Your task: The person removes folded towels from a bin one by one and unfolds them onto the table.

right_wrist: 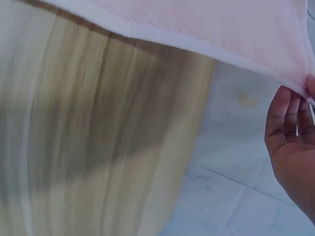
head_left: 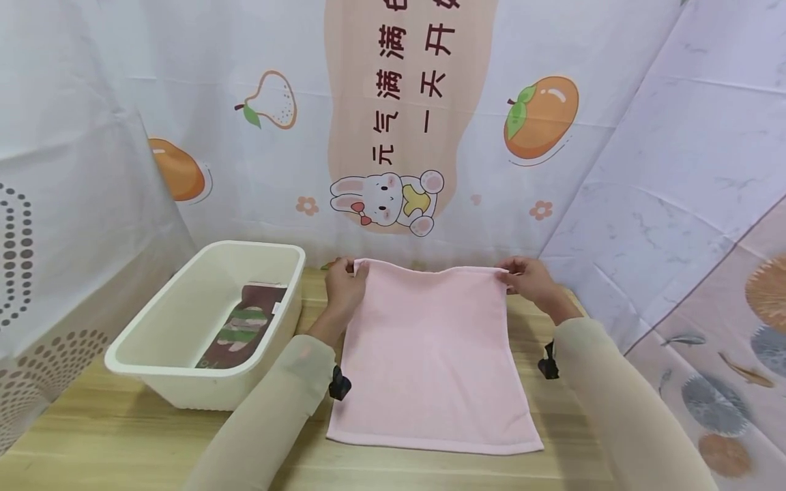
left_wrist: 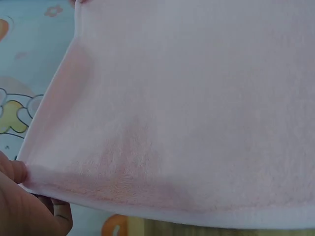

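A pink towel (head_left: 432, 354) with a pale hem is spread out between both hands, its near edge low over the wooden table. The left hand (head_left: 345, 290) pinches its far left corner between thumb and fingers; in the left wrist view that hand (left_wrist: 29, 201) grips the corner at the lower left. At the far right corner the right hand (head_left: 533, 278) pinches the hem, and the right wrist view shows those curled fingers (right_wrist: 279, 115) at the corner. The far edge sags slightly between the hands and looks raised off the table.
Left of the towel stands a cream plastic basin (head_left: 141, 372) holding a folded dark red cloth (head_left: 264, 300) with green and pink patterning. Wooden tabletop (head_left: 92, 436) lies beneath. Printed curtains (head_left: 245, 177) hang behind and at both sides. Each wrist carries a small black device.
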The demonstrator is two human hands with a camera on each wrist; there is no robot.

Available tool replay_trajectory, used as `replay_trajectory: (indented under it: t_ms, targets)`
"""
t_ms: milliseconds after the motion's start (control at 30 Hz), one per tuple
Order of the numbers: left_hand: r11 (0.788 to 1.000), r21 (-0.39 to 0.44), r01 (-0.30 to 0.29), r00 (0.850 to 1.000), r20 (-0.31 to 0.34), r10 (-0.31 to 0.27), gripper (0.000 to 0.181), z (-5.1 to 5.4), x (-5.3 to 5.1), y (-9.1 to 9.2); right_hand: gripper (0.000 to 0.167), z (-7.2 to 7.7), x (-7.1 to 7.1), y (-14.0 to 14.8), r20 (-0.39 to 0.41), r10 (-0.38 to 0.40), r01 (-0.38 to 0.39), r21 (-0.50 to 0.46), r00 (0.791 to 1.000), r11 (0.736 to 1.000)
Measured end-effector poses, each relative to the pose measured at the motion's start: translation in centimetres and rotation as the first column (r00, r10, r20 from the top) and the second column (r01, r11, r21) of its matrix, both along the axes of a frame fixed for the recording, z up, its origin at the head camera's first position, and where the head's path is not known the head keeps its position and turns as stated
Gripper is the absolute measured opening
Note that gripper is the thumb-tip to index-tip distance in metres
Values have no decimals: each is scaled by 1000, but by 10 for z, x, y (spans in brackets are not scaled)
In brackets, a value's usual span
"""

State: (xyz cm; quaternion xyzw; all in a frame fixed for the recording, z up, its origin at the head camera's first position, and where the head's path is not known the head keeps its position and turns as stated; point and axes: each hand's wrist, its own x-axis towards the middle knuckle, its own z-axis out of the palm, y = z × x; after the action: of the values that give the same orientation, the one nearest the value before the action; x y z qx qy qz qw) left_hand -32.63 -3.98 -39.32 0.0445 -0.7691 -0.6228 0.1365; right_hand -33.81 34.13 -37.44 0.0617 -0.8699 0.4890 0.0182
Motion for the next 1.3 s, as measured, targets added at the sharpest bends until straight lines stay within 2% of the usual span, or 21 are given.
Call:
replay_trajectory:
  t_ms: [167, 367, 567, 733, 867, 1133, 1300]
  targets:
    - [1000, -19, -14, 1000, 19, 14, 23, -12, -13, -5, 30, -13, -10, -4, 22, -29, 30, -33, 999, 999]
    - [997, -71, -18, 998, 67, 23, 22, -26, -30, -10, 31, -19, -15, -9, 60, -78, 82, -68, 995, 994]
    - [996, -87, -24, 993, 111, 33, 22, -34, -42, -14, 31, -24, -20, -13, 86, -114, 120, -65, 990, 991]
    - [993, -107, -48, 995, 85, 58, 19, -36, -50, -15, 28, -30, -25, -14, 97, -137, 143, -56, 986, 988]
    - [995, -90, -46, 996, 72, 53, 19, -35, -56, -15, 29, -33, -28, -14, 114, -145, 151, -42, 983, 988]
    - [998, -46, -36, 990, 135, 42, 24, -31, -67, -16, 33, -31, -36, -13, 125, -131, 138, -51, 983, 989]
    - [999, -49, -24, 980, 196, 33, 19, -31, -69, -18, 32, -35, -42, -14, 146, -128, 138, -59, 981, 989]
